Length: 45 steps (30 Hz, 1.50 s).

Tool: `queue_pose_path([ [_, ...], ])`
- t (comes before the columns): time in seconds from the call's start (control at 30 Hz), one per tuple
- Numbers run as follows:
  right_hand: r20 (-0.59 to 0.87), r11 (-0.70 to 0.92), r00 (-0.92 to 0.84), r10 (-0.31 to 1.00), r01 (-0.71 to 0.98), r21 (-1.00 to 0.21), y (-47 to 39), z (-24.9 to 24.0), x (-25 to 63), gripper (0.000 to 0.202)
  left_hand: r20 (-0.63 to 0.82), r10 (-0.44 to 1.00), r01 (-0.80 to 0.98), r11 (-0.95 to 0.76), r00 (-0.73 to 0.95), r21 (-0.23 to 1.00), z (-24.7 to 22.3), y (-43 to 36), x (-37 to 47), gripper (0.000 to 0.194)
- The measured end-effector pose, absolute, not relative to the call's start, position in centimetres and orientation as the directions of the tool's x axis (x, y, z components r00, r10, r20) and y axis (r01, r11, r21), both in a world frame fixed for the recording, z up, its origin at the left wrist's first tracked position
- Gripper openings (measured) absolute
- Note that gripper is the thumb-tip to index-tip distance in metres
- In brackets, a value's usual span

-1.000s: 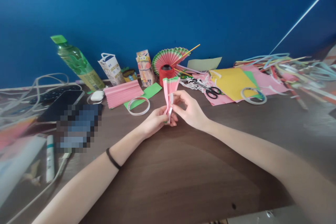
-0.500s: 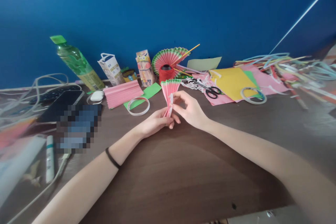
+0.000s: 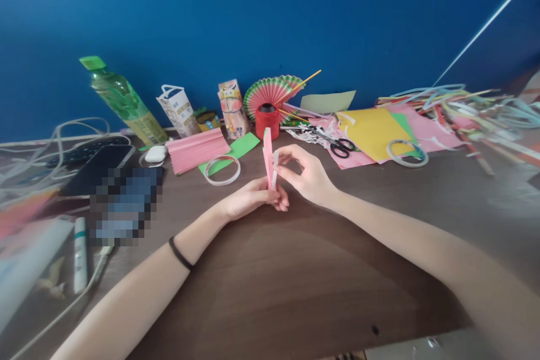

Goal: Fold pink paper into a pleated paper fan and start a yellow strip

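We see the left hand (image 3: 253,199) grasping the lower end of a pleated paper (image 3: 267,153), pink with a little green near its top, which stands upright just above its thumb and is pressed into a narrow bundle. To its right, the right hand (image 3: 307,177) pinches a white strip (image 3: 275,164) between thumb and forefinger, along the near edge of the bundle; whether the strip is stuck there or coming loose, we cannot tell.

As far as we can judge, the folding of this piece is done, while the fixing at the white strip is only partly done and the bundle is not yet spread. Beyond the left hand, to its left, a pink pleated sheet (image 3: 198,151) lies apart on the tabletop (image 3: 304,281), folded but not joined to the held piece, so that joining may be left. A tape ring (image 3: 223,183) rests nearer that hand. Straight beyond both hands, past a red container (image 3: 267,124), a pink-and-green fan (image 3: 260,95) stands opened out, seemingly further along. Scissors (image 3: 342,149) lie beyond the right hand, to its right, untouched.
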State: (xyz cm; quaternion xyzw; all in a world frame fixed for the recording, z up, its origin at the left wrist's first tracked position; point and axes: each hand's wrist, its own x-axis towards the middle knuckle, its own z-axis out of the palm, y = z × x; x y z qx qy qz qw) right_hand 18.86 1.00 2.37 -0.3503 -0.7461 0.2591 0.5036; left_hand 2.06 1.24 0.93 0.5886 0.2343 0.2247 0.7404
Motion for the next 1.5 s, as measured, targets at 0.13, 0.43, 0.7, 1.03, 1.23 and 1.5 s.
queue_pose_path([
  [0.13, 0.563, 0.62, -0.262, 0.784, 0.286, -0.731, 0.9, 2.5, 18.8, 0.015, -0.108, 0.559, 0.009, 0.177, 0.822, 0.984, 1.3, 1.3, 1.9, 0.014],
  [0.43, 0.516, 0.575, -0.263, 0.815, 0.253, -0.778, 0.9, 2.2, 18.6, 0.014, -0.116, 0.513, 0.026, 0.18, 0.85, 0.983, 1.6, 1.3, 1.8, 0.014],
  [0.7, 0.491, 0.53, -0.242, 0.837, 0.136, -0.837, 1.2, 2.1, 18.8, 0.012, -0.109, 0.503, -0.001, 0.213, 0.857, 0.977, 1.7, 1.3, 1.8, 0.016],
  [1.03, 0.559, 0.599, -0.222, 0.799, 0.202, -0.775, 0.6, 2.9, 18.9, 0.009, -0.104, 0.509, -0.083, 0.331, 0.855, 0.94, 1.4, 1.6, 1.5, 0.016],
  [1.23, 0.624, 0.682, -0.287, 0.727, 0.202, -0.703, 0.2, 2.8, 19.0, 0.01, -0.087, 0.567, -0.164, 0.376, 0.819, 0.912, 0.6, 1.9, 1.5, 0.012],
  [1.5, 0.561, 0.631, -0.361, 0.745, 0.11, -0.768, -0.1, 3.0, 18.8, 0.012, -0.101, 0.668, -0.209, 0.367, 0.737, 0.906, 0.2, 1.9, 1.9, 0.017],
])
